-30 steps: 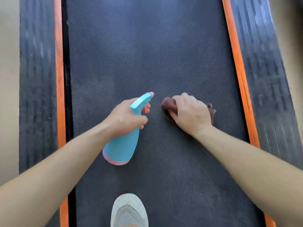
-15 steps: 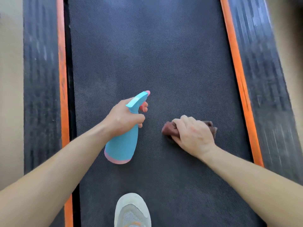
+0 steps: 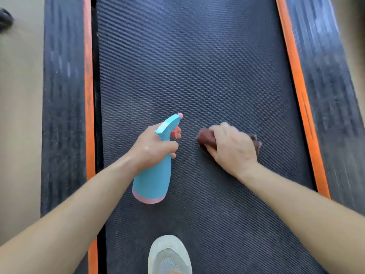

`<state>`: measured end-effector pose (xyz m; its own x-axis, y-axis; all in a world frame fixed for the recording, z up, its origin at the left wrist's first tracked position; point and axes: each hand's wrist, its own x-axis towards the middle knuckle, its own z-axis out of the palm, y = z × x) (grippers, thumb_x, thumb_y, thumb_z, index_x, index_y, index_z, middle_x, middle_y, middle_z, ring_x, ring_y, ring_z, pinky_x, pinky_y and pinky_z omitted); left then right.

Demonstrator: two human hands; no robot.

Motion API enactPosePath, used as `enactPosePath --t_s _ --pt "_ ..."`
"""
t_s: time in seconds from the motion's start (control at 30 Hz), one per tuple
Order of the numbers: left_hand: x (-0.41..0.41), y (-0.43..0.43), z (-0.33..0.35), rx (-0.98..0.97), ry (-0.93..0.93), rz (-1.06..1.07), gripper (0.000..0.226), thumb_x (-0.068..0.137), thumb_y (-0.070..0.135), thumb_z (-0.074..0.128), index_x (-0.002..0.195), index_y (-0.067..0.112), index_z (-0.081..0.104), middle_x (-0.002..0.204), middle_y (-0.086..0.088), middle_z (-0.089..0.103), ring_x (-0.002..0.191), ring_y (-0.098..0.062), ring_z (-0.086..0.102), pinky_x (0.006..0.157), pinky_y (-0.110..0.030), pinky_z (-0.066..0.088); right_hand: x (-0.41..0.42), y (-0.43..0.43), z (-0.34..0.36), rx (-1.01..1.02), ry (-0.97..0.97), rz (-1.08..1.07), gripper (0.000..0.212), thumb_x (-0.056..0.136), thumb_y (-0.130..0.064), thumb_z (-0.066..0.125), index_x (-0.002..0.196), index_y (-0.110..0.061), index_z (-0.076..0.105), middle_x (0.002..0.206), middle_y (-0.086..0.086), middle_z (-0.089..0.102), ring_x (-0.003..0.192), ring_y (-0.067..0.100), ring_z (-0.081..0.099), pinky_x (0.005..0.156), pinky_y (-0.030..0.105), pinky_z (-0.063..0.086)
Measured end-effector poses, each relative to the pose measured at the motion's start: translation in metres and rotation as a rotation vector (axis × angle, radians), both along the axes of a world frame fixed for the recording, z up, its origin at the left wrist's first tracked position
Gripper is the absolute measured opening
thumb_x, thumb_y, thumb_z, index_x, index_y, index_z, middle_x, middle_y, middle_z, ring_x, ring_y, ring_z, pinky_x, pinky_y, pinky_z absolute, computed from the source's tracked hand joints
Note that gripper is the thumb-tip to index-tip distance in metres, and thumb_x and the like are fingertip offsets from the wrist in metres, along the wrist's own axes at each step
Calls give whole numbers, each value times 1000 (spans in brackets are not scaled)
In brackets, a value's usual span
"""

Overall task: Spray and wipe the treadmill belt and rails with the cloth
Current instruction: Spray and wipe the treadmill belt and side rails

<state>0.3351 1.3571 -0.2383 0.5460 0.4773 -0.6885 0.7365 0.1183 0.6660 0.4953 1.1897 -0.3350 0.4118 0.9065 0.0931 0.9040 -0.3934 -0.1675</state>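
Note:
The dark textured treadmill belt (image 3: 187, 66) fills the middle of the view. My left hand (image 3: 152, 147) grips the neck of a light blue spray bottle (image 3: 153, 180) with a pink base and nozzle, held just above the belt, nozzle pointing away from me. To its right, my right hand (image 3: 235, 149) holds a crumpled brown cloth (image 3: 205, 138) down on the belt; most of the cloth is hidden under my fingers. The left rail (image 3: 63, 95) and right rail (image 3: 327, 86) are dark with orange inner strips.
My pale sneaker (image 3: 169, 256) stands on the belt at the bottom centre. Beige floor (image 3: 19, 115) lies left of the treadmill, with a dark object (image 3: 5, 18) at the top left corner.
My right hand slid the cloth toward me and has now pushed it back away along the belt. The left hand and bottle stayed nearly still.

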Motion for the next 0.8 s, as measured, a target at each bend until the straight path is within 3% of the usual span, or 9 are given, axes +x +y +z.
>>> enactPosePath --t_s 0.07,0.17,0.27,0.33,0.5,0.6,0.7,0.73,0.8 --pt "-2 -1 -1 8 -3 -21 66 64 18 60 119 53 67 113 10 73 69 -16 74 84 -34 60 -21 -36 1 -4 14 87 36 92 -50 50 99 -18 63 85 3 55 70 26 59 57 38 47" --pt "-6 -1 -2 28 30 -29 56 62 20 61 113 43 70 110 15 74 79 -16 76 90 -42 61 -21 -36 -2 7 1 158 33 92 -47 51 99 -17 64 85 3 55 71 26 59 56 38 47" --pt "-12 0 -1 55 55 -43 46 61 20 62 99 46 69 109 18 74 86 -13 75 84 -33 56 -2 23 -5 1 -47 84 35 93 -49 52 102 -17 62 90 5 58 75 27 61 54 38 48" --pt "-16 1 1 52 58 -23 47 62 20 61 100 47 68 110 16 74 79 -17 77 81 -30 53 11 67 -4 -22 -26 -12 34 93 -49 54 98 -16 61 90 6 59 76 29 62 54 39 49" --pt "-21 5 8 71 32 -12 54 78 5 67 103 52 65 110 15 74 80 -12 71 69 -13 47 6 75 10 -58 30 -37 54 92 -64 45 118 -19 57 106 8 52 93 31 54 70 43 49" --pt "-27 5 6 72 19 12 57 71 14 65 114 51 67 111 13 73 83 -20 74 74 -18 52 4 43 18 -56 156 -18 63 92 -72 31 122 -24 57 115 6 44 98 28 47 75 42 49" --pt "-34 4 3 71 39 26 61 62 21 60 121 38 69 107 13 74 84 -20 75 89 -36 58 0 38 13 -17 112 7 58 95 -65 33 113 -20 63 115 9 49 94 30 49 69 43 53" --pt "-36 4 2 72 43 21 60 64 20 61 121 35 68 107 15 74 84 -17 75 90 -36 58 -1 43 9 2 72 25 55 97 -62 35 108 -17 64 114 9 52 92 31 51 67 44 53" --pt "-40 4 4 68 47 10 59 67 17 63 123 34 68 108 16 72 82 -9 72 81 -22 56 -2 58 4 31 -2 75 47 99 -55 41 105 -15 64 113 8 57 92 32 53 67 45 51"
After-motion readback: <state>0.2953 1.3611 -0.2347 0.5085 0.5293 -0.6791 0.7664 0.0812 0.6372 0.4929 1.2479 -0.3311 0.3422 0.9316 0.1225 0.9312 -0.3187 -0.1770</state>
